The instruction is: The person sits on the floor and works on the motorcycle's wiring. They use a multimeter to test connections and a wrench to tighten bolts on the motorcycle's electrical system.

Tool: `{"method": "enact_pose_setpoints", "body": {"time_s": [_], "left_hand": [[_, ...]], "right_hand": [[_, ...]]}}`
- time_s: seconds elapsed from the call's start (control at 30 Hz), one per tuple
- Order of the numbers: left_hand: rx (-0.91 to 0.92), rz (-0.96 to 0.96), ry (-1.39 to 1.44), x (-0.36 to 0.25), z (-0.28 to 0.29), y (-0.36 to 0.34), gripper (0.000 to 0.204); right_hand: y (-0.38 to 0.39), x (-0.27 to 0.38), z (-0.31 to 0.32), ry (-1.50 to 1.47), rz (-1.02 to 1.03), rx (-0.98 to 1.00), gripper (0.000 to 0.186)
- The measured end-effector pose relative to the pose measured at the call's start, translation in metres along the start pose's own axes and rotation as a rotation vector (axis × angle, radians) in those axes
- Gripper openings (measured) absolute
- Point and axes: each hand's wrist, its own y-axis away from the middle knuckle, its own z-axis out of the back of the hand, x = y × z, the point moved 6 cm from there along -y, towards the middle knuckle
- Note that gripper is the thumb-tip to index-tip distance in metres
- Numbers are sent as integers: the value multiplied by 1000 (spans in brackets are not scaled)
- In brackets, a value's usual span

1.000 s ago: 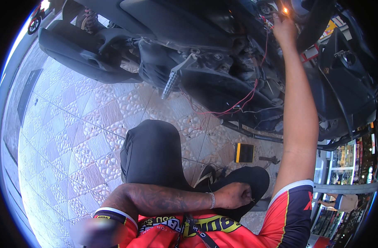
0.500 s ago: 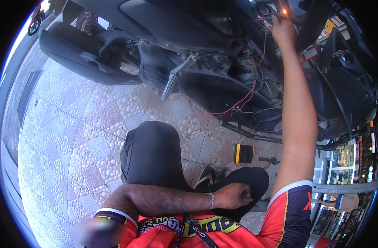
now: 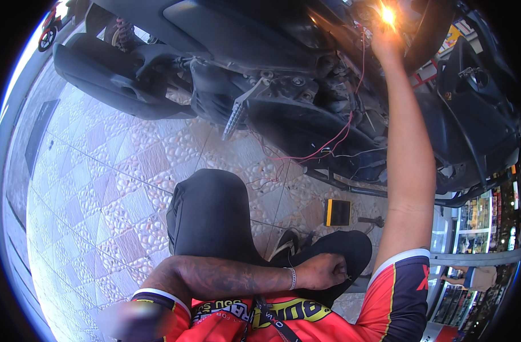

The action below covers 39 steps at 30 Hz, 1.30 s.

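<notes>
My right arm reaches up to the front of a dark motor scooter (image 3: 243,34). My right hand (image 3: 387,48) is up by its front bodywork, beside a bright orange light (image 3: 388,16); glare hides the fingers, so I cannot tell what they hold. Red wires (image 3: 347,128) run down from near that hand, along the scooter's side to the floor. My left forearm lies across my lap. My left hand (image 3: 325,271) rests closed on my bent knee, with no object showing in it. A metal footrest (image 3: 236,114) sticks out from the scooter.
A black box with a yellow edge (image 3: 338,212) lies on the patterned tile floor (image 3: 129,211). Beside it is a dark hammer-like tool (image 3: 371,221). Glass shelves (image 3: 474,228) stand at the right, with another person (image 3: 479,278) near them.
The orange light by my right hand has grown much brighter and larger, lighting the hand and nearby panels. My left hand stays on the knee.
</notes>
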Motion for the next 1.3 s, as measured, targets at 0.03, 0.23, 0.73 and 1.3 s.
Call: {"method": "enact_pose_setpoints", "body": {"time_s": [0.03, 0.23, 0.73, 1.3], "left_hand": [[4, 9, 8, 1, 0, 0, 23], [4, 11, 1, 1, 0, 0, 23], [-5, -39, -83, 10, -8, -4, 24], [18, -19, -169, 23, -14, 1, 27]], "right_hand": [[-1, -4, -3, 5, -14, 17, 58], [7, 31, 46, -91, -70, 70, 42], [145, 126, 199, -269, -265, 446, 60], [193, 92, 179, -613, -508, 606, 41]]}}
